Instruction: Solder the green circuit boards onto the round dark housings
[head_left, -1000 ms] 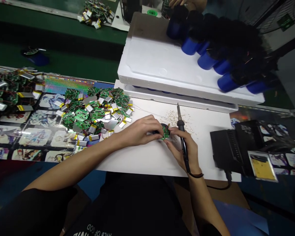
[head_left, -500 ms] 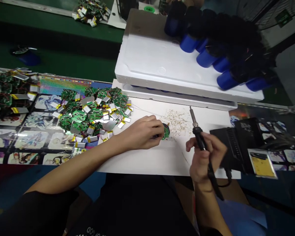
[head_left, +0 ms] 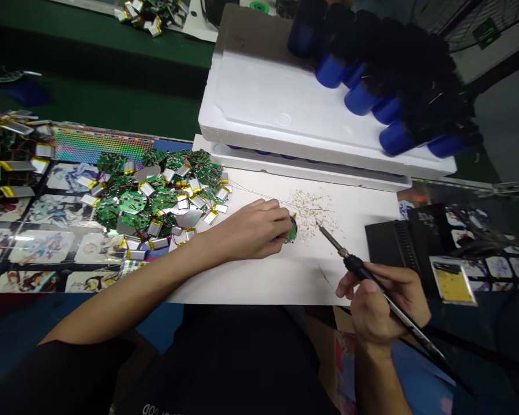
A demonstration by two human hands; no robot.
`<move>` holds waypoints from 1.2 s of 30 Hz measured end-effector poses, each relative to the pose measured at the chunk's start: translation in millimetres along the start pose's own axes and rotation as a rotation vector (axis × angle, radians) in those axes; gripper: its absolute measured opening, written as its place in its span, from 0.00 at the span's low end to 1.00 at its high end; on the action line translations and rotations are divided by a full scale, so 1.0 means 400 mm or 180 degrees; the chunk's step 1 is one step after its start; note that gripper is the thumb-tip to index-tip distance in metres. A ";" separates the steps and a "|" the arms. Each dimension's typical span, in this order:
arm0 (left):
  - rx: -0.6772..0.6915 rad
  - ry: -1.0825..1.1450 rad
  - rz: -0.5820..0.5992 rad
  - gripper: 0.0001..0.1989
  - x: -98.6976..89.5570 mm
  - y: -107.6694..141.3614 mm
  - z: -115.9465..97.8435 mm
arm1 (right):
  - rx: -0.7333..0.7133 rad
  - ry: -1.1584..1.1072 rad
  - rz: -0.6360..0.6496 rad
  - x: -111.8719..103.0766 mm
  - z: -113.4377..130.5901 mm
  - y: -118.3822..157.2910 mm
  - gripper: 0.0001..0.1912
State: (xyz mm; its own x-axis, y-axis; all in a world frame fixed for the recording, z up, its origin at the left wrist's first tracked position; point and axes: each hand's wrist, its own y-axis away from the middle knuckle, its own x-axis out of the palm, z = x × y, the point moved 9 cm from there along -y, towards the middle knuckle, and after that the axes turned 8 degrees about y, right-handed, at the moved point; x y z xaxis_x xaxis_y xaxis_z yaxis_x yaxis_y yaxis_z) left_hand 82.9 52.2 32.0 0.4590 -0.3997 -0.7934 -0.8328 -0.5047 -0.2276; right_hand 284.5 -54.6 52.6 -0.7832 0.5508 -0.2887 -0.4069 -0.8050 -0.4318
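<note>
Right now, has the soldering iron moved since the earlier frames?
Yes: the soldering iron has shifted rightward and toward the person, judged against the flecks scattered on the white sheet.

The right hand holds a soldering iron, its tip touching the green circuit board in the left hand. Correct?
No: in the head view the soldering iron has its tip apart from the circuit board, not touching it. The right hand holds the iron, and the left hand the board.
</note>
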 end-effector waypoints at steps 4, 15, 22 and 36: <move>-0.0044 0.0031 0.0070 0.06 -0.009 -0.005 0.002 | -0.0126 0.0293 -0.0074 -0.026 -0.018 0.025 0.08; 0.0091 -0.0172 0.0155 0.06 -0.007 -0.003 -0.005 | -0.1012 0.0895 0.0482 0.048 0.043 0.052 0.04; 0.0199 -0.0307 0.0103 0.06 -0.004 -0.001 -0.006 | -0.1067 0.0913 0.0570 0.071 0.057 0.043 0.03; 0.0172 -0.0269 0.0130 0.07 -0.004 0.001 -0.006 | -0.1237 0.1402 0.0539 0.062 0.072 0.054 0.03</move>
State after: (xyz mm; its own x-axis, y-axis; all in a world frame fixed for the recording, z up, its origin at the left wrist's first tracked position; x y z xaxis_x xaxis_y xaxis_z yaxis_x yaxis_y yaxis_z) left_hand 82.5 50.8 34.6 0.3985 -0.3521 -0.8469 -0.8668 -0.4464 -0.2223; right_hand 242.8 -64.6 60.7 -0.5203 0.5284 -0.6709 -0.0275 -0.7956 -0.6052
